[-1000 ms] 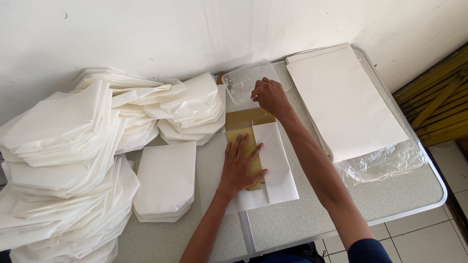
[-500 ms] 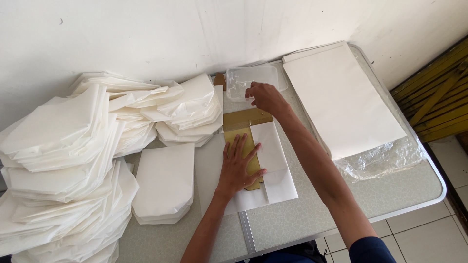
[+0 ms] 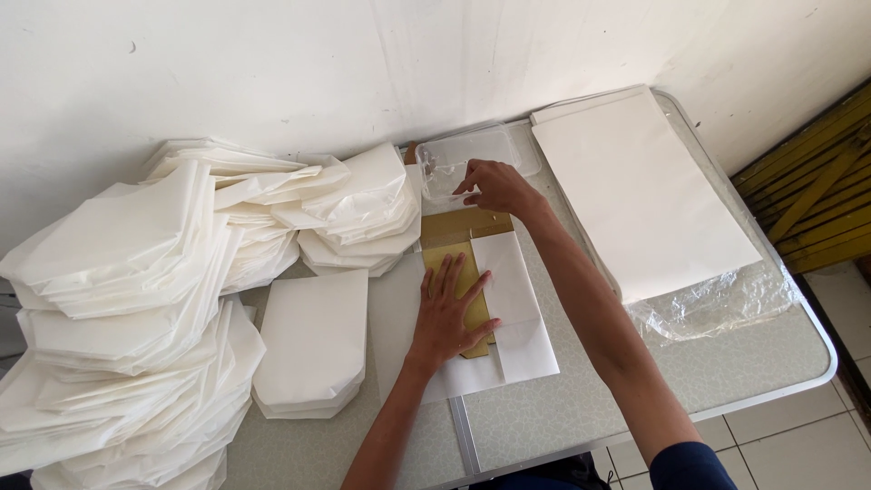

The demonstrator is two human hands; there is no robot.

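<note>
Pressing flat at frame centre: left hand [image 3: 451, 313], fingers spread and not gripping, lies on a gold-brown template board [image 3: 458, 272] that sits on a white paper sheet [image 3: 513, 318]. Palm hides most of the board; only its upper part and a lower corner show. Paper is folded in over the board's right side.

Right hand [image 3: 497, 186], upper centre, reaches into a clear plastic tub [image 3: 472, 154]. Fingertips bent down at the tub's front rim; can't tell whether the grip is closed on anything, the back of the hand blocks the view. Tub contents hard to make out through the plastic.

Left half of frame: big heap of folded white paper bags [image 3: 136, 299], cut off at the left and bottom edges. A neater small stack of bags [image 3: 313, 340] lies just left of the work sheet.

Upper right: stack of flat white sheets [image 3: 640, 191] lying on crumpled clear plastic wrap [image 3: 717, 304]. Grey desk [image 3: 581, 408] shows bare at lower centre; its front edge is cut off at the frame bottom. Yellow slats at far right edge, partly out of view.
</note>
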